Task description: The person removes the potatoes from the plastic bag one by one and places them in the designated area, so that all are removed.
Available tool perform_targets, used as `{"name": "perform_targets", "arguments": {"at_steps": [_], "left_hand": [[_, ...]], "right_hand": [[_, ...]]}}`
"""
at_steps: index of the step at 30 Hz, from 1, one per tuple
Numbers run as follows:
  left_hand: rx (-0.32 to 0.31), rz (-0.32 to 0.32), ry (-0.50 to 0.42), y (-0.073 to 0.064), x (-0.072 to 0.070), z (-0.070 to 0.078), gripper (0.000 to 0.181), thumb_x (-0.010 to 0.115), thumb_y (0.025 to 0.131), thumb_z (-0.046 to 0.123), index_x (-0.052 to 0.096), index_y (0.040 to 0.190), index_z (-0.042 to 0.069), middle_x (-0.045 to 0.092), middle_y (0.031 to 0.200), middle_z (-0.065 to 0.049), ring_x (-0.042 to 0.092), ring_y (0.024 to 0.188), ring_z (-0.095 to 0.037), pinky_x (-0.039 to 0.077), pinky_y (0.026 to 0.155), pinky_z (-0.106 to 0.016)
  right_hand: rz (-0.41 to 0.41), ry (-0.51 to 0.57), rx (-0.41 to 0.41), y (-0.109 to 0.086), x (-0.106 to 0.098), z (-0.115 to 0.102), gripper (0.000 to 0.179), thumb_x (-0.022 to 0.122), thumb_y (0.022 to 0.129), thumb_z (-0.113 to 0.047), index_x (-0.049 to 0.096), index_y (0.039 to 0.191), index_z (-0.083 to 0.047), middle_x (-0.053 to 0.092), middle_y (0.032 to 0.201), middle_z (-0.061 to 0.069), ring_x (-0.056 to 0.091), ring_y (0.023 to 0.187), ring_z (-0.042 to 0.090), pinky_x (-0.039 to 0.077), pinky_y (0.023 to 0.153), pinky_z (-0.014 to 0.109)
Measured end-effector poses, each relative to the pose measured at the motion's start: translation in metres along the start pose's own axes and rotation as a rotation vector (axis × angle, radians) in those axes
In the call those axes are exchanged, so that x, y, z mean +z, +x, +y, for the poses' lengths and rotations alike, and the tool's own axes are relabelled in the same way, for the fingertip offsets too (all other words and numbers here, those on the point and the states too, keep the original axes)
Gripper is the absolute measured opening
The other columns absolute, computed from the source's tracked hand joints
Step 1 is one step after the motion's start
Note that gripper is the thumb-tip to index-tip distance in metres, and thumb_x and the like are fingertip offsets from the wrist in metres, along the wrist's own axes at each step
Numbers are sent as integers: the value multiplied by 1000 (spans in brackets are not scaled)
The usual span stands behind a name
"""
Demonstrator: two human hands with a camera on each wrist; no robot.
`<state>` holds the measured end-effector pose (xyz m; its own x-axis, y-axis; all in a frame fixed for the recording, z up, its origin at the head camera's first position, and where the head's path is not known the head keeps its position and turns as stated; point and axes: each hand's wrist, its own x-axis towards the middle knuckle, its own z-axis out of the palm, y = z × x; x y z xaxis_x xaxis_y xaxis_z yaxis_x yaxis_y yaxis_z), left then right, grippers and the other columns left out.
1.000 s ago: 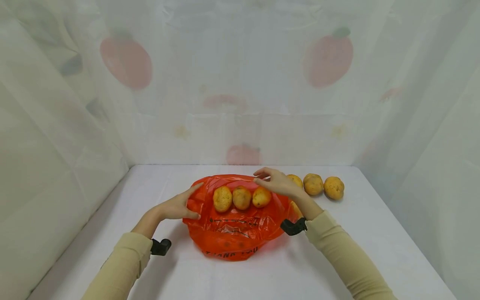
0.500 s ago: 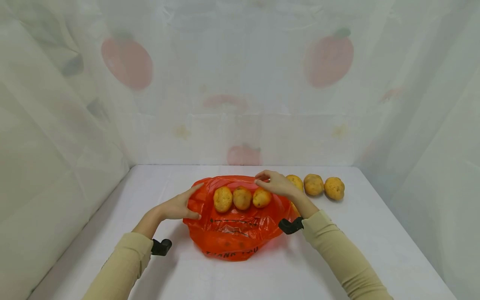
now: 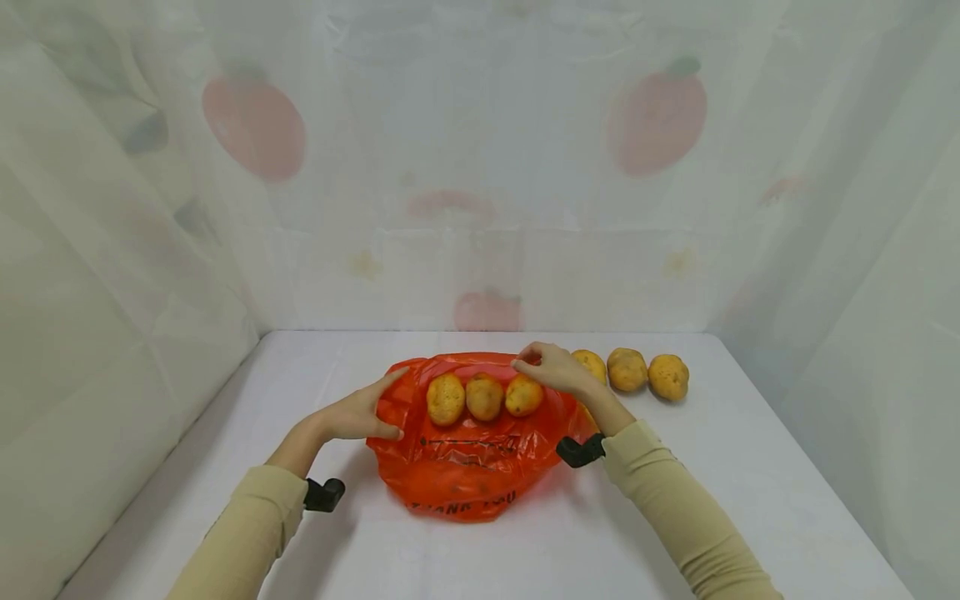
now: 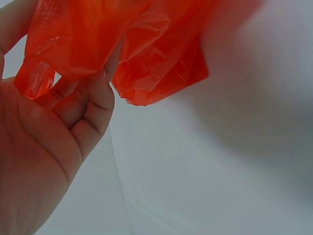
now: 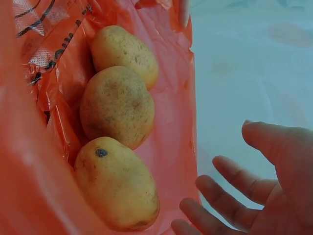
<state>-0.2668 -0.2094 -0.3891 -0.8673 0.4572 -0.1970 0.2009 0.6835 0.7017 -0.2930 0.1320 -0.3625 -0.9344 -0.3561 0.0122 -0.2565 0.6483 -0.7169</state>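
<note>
An orange-red plastic bag (image 3: 465,479) with black lettering lies with its mouth spread at mid-table. Three potatoes (image 3: 484,397) sit in a row inside it. My left hand (image 3: 352,414) holds the bag's left side; in the left wrist view the thin film (image 4: 83,39) runs between the curled fingers. Over the bag's far right rim hovers my right hand (image 3: 558,369), just beside the rightmost potato (image 3: 523,396). The right wrist view shows its fingers (image 5: 230,176) spread and loosely bent, holding nothing, next to the bag's edge.
More potatoes (image 3: 627,369) stand in a row at the back right, one partly behind the right hand. Another potato (image 3: 588,415) shows slightly beneath the right forearm. A white cloth covers the table (image 3: 720,483), and pale curtains (image 3: 480,167) enclose the back and sides.
My right hand and forearm have shifted slightly toward me, the forearm also a little left. The left hand, bag and potatoes look nearly unchanged.
</note>
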Motion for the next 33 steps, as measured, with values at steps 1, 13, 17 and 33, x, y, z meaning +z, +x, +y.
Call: {"name": "perform_targets", "arguments": {"at_steps": [1, 13, 17, 33], "left_hand": [[0, 0, -2, 0, 0, 0, 96, 74, 75, 21, 12, 148, 27, 34, 141, -11, 42, 118, -31, 43, 93, -48], [8, -11, -1, 1, 2, 3, 96, 73, 75, 20, 11, 148, 26, 36, 140, -13, 42, 118, -30, 43, 94, -48], [21, -16, 7, 2, 2, 3, 96, 73, 76, 20, 10, 148, 26, 37, 138, -13, 43, 118, -29, 42, 95, -48], [13, -18, 29, 5, 4, 4, 97, 74, 75, 21, 11, 149, 25, 38, 138, -15, 43, 118, -30, 39, 97, -50]], "right_hand": [[-6, -2, 6, 0, 0, 0, 33, 56, 90, -33, 61, 109, -7, 62, 110, 9, 55, 103, 25, 44, 91, 42], [-72, -31, 24, 4, 4, 10, 44, 54, 92, -34, 53, 124, -4, 58, 121, 14, 52, 113, 31, 43, 94, 44], [-75, -34, 40, 5, 5, 14, 48, 55, 91, -34, 51, 127, -3, 55, 125, 15, 50, 115, 31, 42, 95, 45], [-139, -91, 59, 8, 7, 17, 53, 55, 90, -35, 47, 131, -2, 51, 129, 18, 48, 117, 32, 40, 97, 46]]}}
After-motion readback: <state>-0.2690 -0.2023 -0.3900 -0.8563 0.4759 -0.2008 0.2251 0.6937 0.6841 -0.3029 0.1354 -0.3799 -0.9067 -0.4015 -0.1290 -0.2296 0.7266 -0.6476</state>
